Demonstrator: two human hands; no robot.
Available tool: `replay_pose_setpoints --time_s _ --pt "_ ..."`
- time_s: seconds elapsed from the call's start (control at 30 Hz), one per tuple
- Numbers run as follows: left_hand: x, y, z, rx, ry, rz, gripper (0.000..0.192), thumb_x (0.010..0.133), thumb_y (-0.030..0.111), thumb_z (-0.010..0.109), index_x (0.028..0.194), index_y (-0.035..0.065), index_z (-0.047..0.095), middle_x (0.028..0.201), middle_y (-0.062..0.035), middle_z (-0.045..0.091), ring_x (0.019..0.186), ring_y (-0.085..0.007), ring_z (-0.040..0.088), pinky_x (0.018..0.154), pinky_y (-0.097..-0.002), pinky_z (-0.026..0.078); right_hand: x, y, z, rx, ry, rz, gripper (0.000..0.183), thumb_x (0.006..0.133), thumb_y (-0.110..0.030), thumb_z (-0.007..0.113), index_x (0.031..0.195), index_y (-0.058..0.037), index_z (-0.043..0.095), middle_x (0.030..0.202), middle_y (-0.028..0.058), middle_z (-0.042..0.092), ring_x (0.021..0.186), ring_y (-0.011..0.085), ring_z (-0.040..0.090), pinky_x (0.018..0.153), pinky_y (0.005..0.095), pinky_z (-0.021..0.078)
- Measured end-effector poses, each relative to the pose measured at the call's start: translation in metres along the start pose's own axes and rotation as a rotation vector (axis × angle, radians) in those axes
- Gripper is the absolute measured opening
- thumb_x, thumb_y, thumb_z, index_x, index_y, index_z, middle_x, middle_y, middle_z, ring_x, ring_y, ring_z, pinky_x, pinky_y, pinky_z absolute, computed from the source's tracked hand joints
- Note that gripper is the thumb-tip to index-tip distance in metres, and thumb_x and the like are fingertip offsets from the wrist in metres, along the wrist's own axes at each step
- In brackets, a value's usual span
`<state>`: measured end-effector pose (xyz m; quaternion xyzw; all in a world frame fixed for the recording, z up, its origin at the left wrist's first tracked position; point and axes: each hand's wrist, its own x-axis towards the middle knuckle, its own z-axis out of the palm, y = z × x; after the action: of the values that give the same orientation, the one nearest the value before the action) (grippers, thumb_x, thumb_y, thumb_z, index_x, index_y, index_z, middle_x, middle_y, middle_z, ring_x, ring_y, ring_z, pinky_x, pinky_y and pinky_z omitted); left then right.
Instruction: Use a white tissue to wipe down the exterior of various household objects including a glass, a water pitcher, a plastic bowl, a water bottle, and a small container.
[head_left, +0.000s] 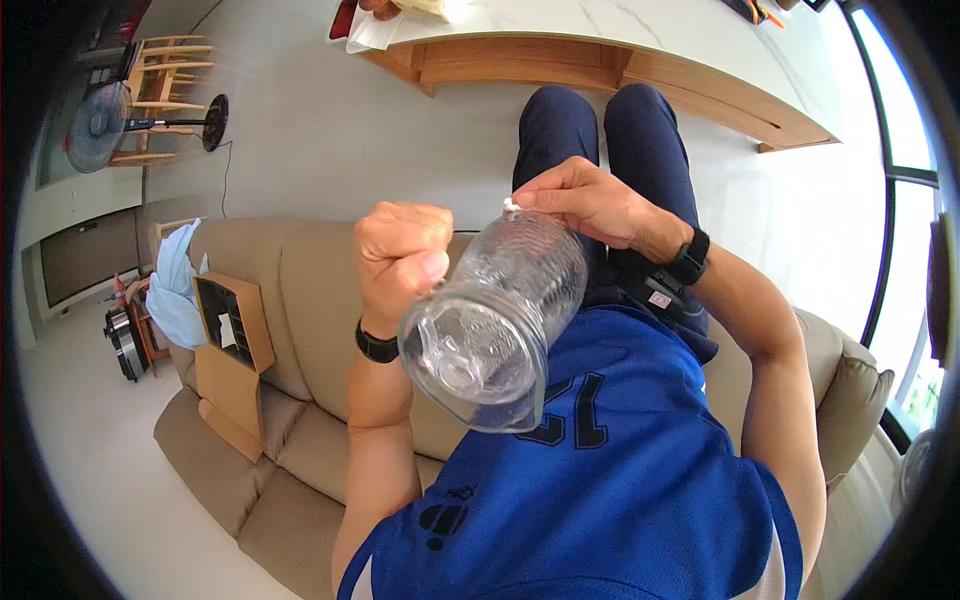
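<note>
A clear ribbed glass pitcher is tilted over my lap, its wide mouth and pouring lip toward me. My left hand is closed in a fist at the pitcher's side, and the handle it appears to grip is hidden by the fingers. At the far end, by the base, my right hand pinches a small white wad, perhaps tissue, against the glass. Part of the right fingers lies behind the pitcher.
I sit on a beige sofa. An open cardboard box and light blue cloth or plastic are on its left part. A marble-look table stands beyond my knees. A standing fan is at far left.
</note>
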<state>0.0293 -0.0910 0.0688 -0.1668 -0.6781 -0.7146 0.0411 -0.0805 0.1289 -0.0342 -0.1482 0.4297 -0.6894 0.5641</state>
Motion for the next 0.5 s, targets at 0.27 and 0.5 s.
replay_pose_setpoints --time_s 0.27,0.5 --pt "-0.053 -0.04 -0.003 0.468 0.802 0.013 0.016 0.091 0.013 0.066 0.084 -0.0002 0.061 0.08 -0.0094 0.06 0.068 -0.0186 0.056 0.062 -0.0336 0.047 -0.02 -0.005 0.019 -0.317 0.292 -0.262 0.032 0.105 -0.019 0.062 0.123 0.0053 0.072 0.099 0.0093 0.076 0.084 0.0092 0.065 0.076 0.0265 0.0555" --pt "-0.078 -0.054 -0.021 0.575 0.884 -0.152 0.028 0.102 0.022 0.063 0.124 0.0054 0.058 0.115 -0.007 0.059 0.106 -0.0171 0.061 0.082 -0.0331 0.054 -0.021 0.005 0.025 -0.453 0.44 -0.537 0.032 0.106 -0.016 0.058 0.127 0.0079 0.066 0.096 0.0121 0.075 0.088 0.0113 0.064 0.081 0.0302 0.0553"
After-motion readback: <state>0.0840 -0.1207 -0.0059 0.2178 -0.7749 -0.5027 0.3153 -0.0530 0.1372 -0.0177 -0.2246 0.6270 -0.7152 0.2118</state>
